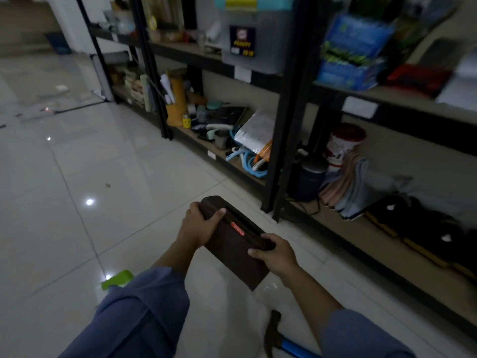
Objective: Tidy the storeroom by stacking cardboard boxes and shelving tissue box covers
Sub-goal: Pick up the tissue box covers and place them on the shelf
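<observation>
The left hand and right hand clamp the far and near ends of a brown tissue box cover, left of the shelves, beyond what looks like a hammer.

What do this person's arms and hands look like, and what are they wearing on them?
Both arms wear loose blue-grey fabric sleeves, the left sleeve and the right sleeve ending short of the wrist. The left hand and right hand are bare: no gloves, and no watch or rings show.
</observation>
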